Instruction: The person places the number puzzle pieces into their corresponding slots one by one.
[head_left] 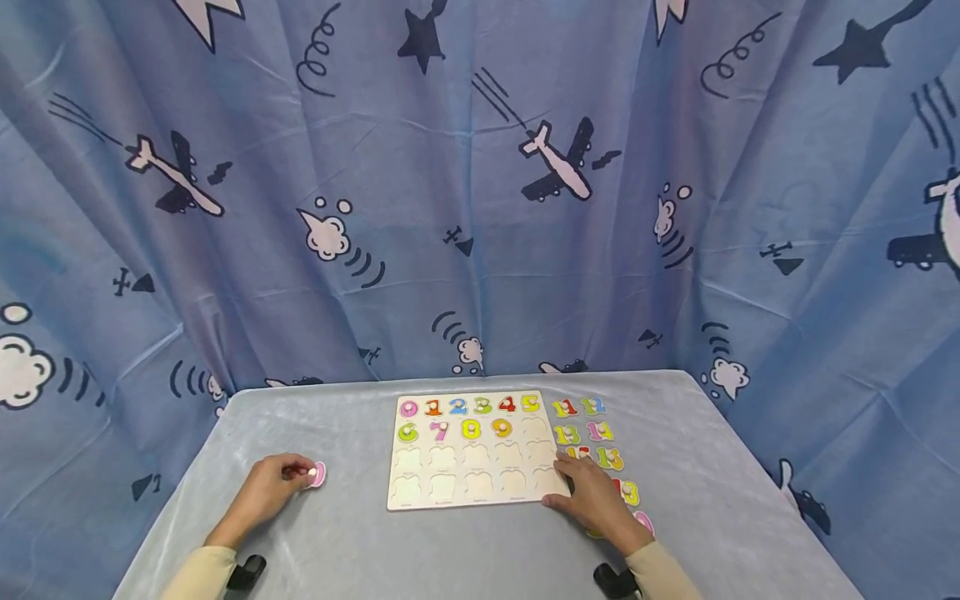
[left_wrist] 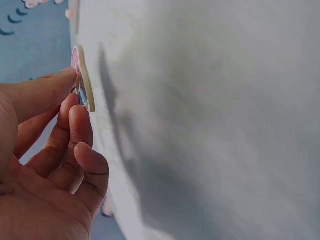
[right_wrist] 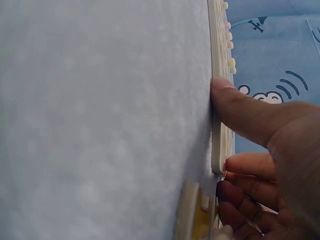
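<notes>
My left hand (head_left: 276, 485) pinches a pink wooden puzzle piece (head_left: 318, 474) by its small knob, left of the board. Edge-on in the left wrist view, the piece (left_wrist: 84, 75) also shows some blue near the fingertips and stands just off the tabletop. Which number it bears cannot be made out. A wooden number puzzle board (head_left: 457, 467) lies at the middle; 0 to 9 fill its upper slots, the lower ones are bare. My right hand (head_left: 596, 500) grips the board's near right corner, thumb on the front edge (right_wrist: 216, 130), fingers at the side.
Loose number pieces such as the 11 (head_left: 565, 408), 12 (head_left: 593, 406) and 14 (head_left: 600, 431) lie right of the board. My right hand partly covers several others, including a pink piece (head_left: 644, 522). A patterned blue curtain (head_left: 480, 208) hangs behind the grey table (head_left: 345, 550).
</notes>
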